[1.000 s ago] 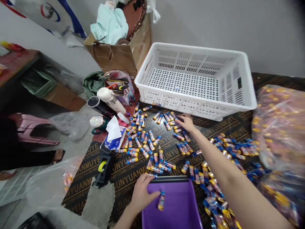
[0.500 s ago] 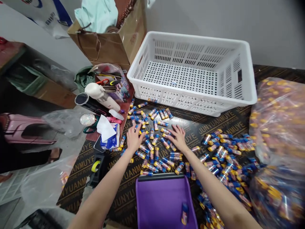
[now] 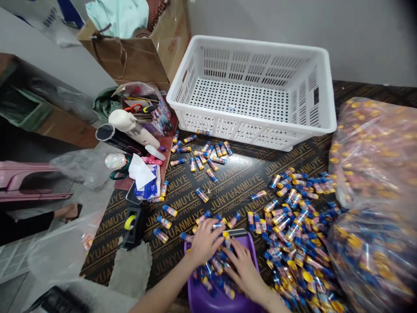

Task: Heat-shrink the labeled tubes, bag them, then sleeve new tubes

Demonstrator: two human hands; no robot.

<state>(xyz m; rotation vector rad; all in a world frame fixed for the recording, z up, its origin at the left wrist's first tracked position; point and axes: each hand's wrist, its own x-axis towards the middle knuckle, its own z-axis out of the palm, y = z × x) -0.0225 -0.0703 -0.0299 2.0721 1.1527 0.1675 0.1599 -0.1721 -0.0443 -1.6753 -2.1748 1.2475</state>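
Black printed plywood is covering the table (image 3: pixel 182 180), where both hands, left (image 3: pixel 206 243) and right (image 3: pixel 244 269), are spreading their fingers over small blue-and-yellow tubes (image 3: pixel 215 265) lying in the purple scoop (image 3: pixel 208 303).

At the lower middle of the frame, both hands (image 3: pixel 206 243) partly hide the small tubes (image 3: pixel 208 284) in the purple scoop (image 3: pixel 208 304), whose near end the bottom edge cuts off, while the clear bag of tubes (image 3: pixel 374 148) runs past the right edge, its contents blurred.
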